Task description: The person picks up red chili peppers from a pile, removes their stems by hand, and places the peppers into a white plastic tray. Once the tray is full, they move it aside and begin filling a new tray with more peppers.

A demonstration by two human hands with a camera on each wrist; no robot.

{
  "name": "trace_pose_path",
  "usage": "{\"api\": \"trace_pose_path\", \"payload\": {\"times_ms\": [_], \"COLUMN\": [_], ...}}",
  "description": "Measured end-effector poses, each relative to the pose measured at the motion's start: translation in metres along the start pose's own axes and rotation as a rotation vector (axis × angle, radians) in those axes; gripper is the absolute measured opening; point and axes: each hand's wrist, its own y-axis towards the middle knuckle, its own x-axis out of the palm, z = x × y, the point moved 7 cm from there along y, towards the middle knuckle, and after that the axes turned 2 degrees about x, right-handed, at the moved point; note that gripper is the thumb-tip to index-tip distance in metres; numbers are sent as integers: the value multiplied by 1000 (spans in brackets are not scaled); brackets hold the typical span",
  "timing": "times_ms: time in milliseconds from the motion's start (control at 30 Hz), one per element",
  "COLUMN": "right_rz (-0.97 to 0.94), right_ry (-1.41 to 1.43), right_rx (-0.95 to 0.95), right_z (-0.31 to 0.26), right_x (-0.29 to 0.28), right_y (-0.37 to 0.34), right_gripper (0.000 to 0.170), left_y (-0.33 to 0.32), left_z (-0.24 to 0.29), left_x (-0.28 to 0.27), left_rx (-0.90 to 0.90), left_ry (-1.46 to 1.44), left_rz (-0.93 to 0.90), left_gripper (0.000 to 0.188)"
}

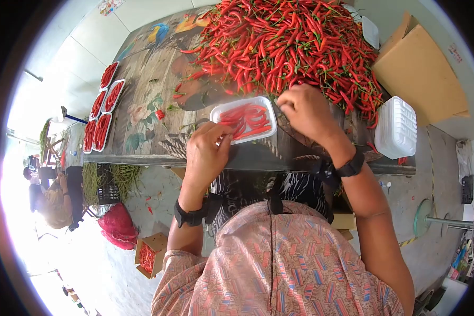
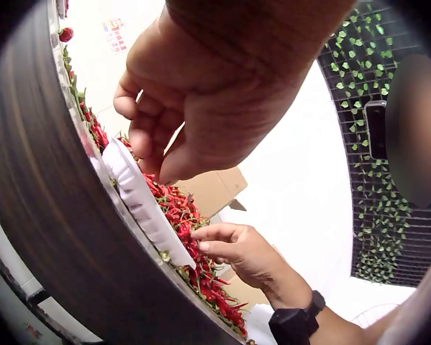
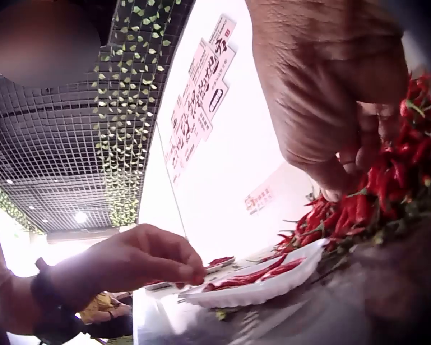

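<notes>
A white foam tray [image 1: 271,113] with several red chilies [image 1: 250,118] lying lengthwise in it sits near the table's front edge. Over its left end is my left hand [image 1: 208,147], thumb and fingertips together; a bit of red chili [image 3: 199,277] shows at the tips in the right wrist view. My right hand [image 1: 310,113] hovers at the near edge of a big heap of red chilies [image 1: 284,47], just right of the tray. Its thumb and forefinger stand slightly apart in the left wrist view, close to green-stemmed chilies [image 2: 179,208].
Filled trays [image 1: 102,131] line the table's left end. A stack of white foam trays [image 1: 397,126] stands at the right front corner, with a cardboard box [image 1: 421,68] behind. Loose chilies and stems lie on the wooden tabletop [image 1: 158,79]. Another person [image 1: 58,200] is far left.
</notes>
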Motion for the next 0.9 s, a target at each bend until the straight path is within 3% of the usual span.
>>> {"api": "trace_pose_path", "payload": {"times_ms": [33,133,167,367,500,667,900], "right_rz": [73,172,107,108,154,80,164], "right_ry": [-24,-236,-325,-579,-566,-263,-48], "right_rx": [66,9,-9,43,24,43,140], "right_z": [10,23,26,33,35,47,14], "right_x": [-9,-18,-14,-4,-12,-23,-50], "right_y": [3,13,17,23,19,0,-34], "right_gripper": [13,22,31,30,23,8,11], "left_y": [-1,-2,-3,-4,-6,-5,5], "left_z": [0,1,2,11,9,17,38], "left_x": [-1,-1,0,1,2,1,11], "left_rx": [1,7,16,18,12,29,50], "left_ry": [-1,19,3,-15,-14,-35,-117], "left_rz": [1,6,8,-19,-29,-32,-98], "left_gripper": [8,7,7,6,6,6,9]}}
